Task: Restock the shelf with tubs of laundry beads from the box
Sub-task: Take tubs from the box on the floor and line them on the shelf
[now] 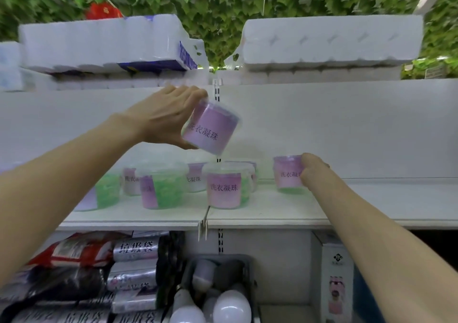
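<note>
My left hand (166, 117) grips a clear tub with a purple label (210, 127), tilted in the air above the white shelf (272, 211). My right hand (313, 171) holds another purple-labelled tub (287, 174) that stands on the shelf at the right of the group. Several tubs of green beads stand on the shelf below my left hand, among them one at the front middle (224, 186) and one further left (162, 186). The box is not in view.
Packs of white paper rolls (99, 42) lie on the top shelf. Below the tubs' shelf are rolls of bin bags (133, 251), a bin of light bulbs (223, 303) and a white carton (337, 280). The shelf stretches bare to the right of my right hand.
</note>
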`<action>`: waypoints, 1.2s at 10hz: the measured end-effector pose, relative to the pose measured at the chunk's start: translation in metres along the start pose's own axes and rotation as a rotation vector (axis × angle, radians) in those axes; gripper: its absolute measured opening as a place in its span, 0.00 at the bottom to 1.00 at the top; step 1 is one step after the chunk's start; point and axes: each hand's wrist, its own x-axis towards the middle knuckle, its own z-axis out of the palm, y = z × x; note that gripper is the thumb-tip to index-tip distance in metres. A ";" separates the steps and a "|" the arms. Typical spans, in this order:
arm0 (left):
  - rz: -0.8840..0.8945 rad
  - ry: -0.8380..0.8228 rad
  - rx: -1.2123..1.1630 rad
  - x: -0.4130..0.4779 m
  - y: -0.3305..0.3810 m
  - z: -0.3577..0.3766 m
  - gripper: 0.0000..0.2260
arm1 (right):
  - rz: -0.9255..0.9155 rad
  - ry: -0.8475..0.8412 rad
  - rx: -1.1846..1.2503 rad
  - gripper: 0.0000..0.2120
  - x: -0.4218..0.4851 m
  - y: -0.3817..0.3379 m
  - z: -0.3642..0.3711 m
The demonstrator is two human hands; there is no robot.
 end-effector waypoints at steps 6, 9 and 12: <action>-0.020 0.266 -0.228 0.009 0.025 0.006 0.39 | -0.510 -0.140 0.041 0.40 -0.140 -0.018 0.009; -0.008 0.307 -0.303 0.015 0.050 0.007 0.39 | -0.691 -0.384 -0.106 0.52 -0.182 -0.019 0.009; 0.043 0.314 -0.211 0.018 0.063 0.018 0.43 | -0.629 -0.301 -0.155 0.38 -0.178 -0.020 -0.001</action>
